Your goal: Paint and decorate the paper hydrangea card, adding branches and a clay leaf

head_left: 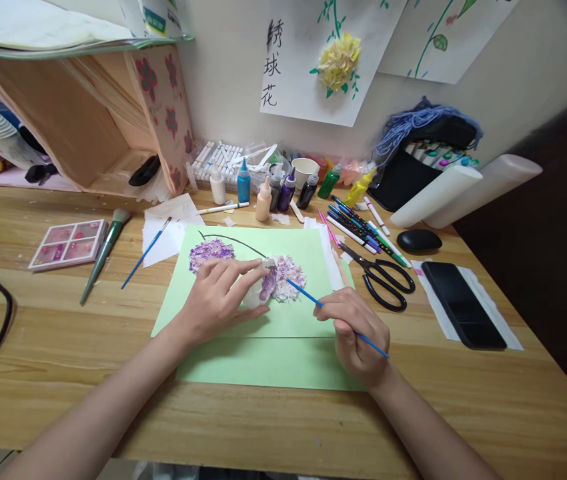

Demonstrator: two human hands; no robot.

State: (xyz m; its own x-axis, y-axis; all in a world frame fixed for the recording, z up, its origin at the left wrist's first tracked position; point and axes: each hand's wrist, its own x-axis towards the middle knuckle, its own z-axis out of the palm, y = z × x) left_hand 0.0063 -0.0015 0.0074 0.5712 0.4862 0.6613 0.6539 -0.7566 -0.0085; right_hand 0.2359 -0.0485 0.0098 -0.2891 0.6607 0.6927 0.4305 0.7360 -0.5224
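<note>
Two hands work over a green paper (283,320) on the wooden table (113,373). On the paper are two puffy paper flowers, one purple (209,253) and one paler (288,273). The left hand (216,297) pinches a small white scrap of tissue (256,290) against the pale flower, fingers close together. The right hand (356,333) grips a thin blue brush (333,319), and its tip touches the flower's edge. It looks like the sticking or coloring step, with the second flower part done. The next move needs a soft, steady touch, so the thin tissue does not tear. Black scissors (383,280) lie just beside the paper.
</note>
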